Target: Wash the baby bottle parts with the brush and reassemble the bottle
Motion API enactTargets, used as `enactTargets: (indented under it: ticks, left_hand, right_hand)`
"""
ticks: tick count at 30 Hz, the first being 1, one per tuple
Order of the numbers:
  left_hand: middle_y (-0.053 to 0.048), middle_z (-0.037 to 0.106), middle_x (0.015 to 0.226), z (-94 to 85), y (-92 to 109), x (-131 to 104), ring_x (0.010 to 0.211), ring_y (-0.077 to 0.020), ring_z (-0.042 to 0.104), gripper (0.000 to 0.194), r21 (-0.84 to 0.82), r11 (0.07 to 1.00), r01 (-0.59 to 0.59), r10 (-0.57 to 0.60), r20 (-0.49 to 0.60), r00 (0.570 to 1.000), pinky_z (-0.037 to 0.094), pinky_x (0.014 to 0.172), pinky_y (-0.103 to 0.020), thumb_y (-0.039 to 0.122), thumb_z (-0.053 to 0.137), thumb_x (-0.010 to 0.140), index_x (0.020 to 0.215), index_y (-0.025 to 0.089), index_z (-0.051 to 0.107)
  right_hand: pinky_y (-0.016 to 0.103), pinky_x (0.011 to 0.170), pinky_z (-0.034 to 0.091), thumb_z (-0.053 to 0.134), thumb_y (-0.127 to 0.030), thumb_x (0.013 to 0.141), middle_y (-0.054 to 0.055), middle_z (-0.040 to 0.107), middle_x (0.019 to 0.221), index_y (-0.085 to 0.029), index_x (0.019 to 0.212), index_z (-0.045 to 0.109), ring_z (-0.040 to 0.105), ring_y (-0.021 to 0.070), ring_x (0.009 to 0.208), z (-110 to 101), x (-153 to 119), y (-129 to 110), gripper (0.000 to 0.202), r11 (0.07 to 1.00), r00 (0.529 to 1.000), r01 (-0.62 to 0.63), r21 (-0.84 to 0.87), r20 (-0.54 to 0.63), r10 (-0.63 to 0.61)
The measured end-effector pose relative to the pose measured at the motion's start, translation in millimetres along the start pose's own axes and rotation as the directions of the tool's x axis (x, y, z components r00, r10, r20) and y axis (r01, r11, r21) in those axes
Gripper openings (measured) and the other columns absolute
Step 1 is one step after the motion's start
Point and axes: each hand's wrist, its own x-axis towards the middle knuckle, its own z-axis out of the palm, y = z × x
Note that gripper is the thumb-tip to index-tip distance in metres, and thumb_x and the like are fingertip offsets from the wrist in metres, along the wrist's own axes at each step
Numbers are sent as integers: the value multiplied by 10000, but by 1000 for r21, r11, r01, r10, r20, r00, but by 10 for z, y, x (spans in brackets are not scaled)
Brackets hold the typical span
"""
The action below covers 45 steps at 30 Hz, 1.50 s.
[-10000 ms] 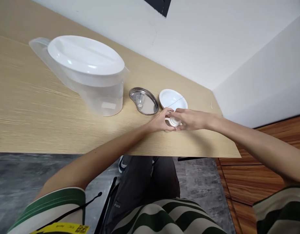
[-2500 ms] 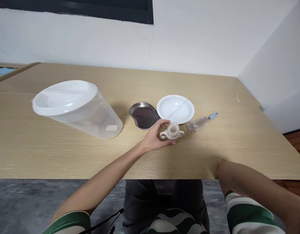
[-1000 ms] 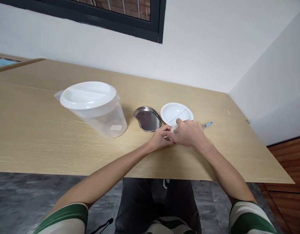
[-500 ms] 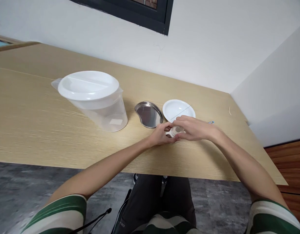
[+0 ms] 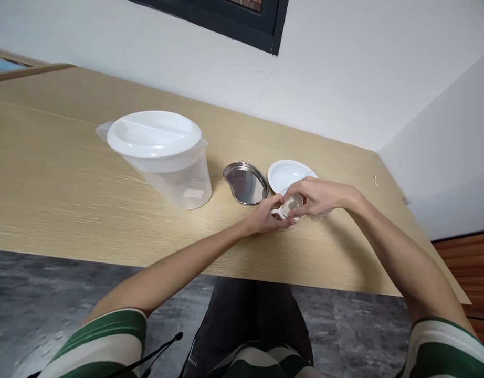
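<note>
White handled bottle (image 5: 282,212): before bowl (image 5: 282,172) | left hand (image 5: 261,217): gripping bottle | right hand (image 5: 324,194): fingers around clear cover (image 5: 295,201) | progress: cover at bottle's top; seating unclear, release left

A pale wood-grain tabletop (image 5: 108,210) carried a translucent lidded pitcher (image 5: 182,181), standing upright. To its right, a steel kidney dish (image 5: 248,186) sat just beside a shallow white bowl (image 5: 283,173). Blurred, clear bristles (image 5: 321,216) showed near the bowl, mostly hidden from view, and a thin, bent white strip (image 5: 376,180) lay well apart, toward the far right corner.
</note>
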Motion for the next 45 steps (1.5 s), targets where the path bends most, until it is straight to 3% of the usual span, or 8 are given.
enactTargets:
  ticks: [5, 11, 17, 23, 29, 36, 40, 45]
  left_hand:
    - [-34, 638, 911, -12, 49, 3, 839, -176, 640, 410, -51, 999, 7, -4, 48, 999, 495, 599, -237, 399, 794, 733, 931, 185, 506]
    - [-4, 598, 825, -15, 106, 4, 759, -158, 614, 429, -57, 998, -15, 18, 67, 998, 445, 535, -213, 399, 808, 703, 852, 197, 460]
    - [-14, 604, 865, 8, 67, -14, 746, -145, 606, 430, -65, 998, 6, -4, 34, 999, 452, 557, -210, 412, 794, 719, 876, 194, 458]
    - [-23, 626, 887, -3, 52, 3, 797, -161, 616, 424, 60, 998, -5, 5, -4, 1000, 453, 583, -213, 416, 805, 706, 887, 183, 500]
    - [-21, 636, 881, 18, 49, -13, 730, -144, 621, 417, 76, 997, 16, -13, -37, 999, 465, 582, -221, 404, 795, 702, 901, 176, 509]
    - [-38, 651, 908, 81, -3, -20, 766, -163, 651, 412, 42, 999, -4, 8, -81, 997, 494, 590, -228, 365, 797, 685, 928, 171, 527]
    - [-27, 645, 886, 86, 4, -11, 750, -152, 637, 364, 45, 998, -42, 46, -103, 994, 506, 634, -243, 291, 787, 657, 896, 166, 542]
    - [-3, 667, 838, 79, -54, 5, 704, -139, 629, 358, 10, 999, -32, 33, -95, 995, 466, 585, -209, 160, 733, 568, 880, 163, 558]
  right_hand:
    - [266, 662, 405, 654, -389, 861, 52, 717, 947, -195, 1125, 716, 601, 158, 739, -10, -19, -8, 333, 999, 999, 33, 34, 24, -34]
    - [377, 926, 467, 550, -403, 955, 89, 664, 1230, -249, 1332, 602, 618, 245, 1083, -46, -427, -156, 411, 994, 977, 98, 39, -195, -89]
    - [392, 880, 504, 628, -473, 883, 92, 681, 1180, -214, 1237, 607, 642, 255, 1006, 17, -409, 201, 439, 986, 803, -151, 76, -572, 167]
    - [302, 761, 459, 659, -405, 844, 109, 707, 1028, -160, 1039, 642, 642, 218, 875, 414, 96, 729, 314, 875, 798, -473, 106, -369, 476]
    - [376, 959, 367, 635, -457, 881, 138, 711, 1098, -166, 1072, 663, 615, 283, 1086, 632, 339, 817, 349, 819, 760, -573, 22, -359, 541]
    - [305, 820, 406, 418, -533, 993, 96, 705, 1028, -170, 1102, 636, 622, 214, 964, 513, 10, 402, 437, 916, 683, -366, 162, -622, 383]
    - [276, 604, 350, 458, -684, 920, 33, 688, 798, -209, 1014, 624, 599, 176, 669, 467, -175, -92, 512, 914, 804, -369, 166, -436, 404]
    - [293, 610, 319, 486, -629, 931, 129, 705, 869, -166, 995, 601, 648, 258, 761, 571, -121, -350, 481, 882, 846, -462, -94, -345, 407]
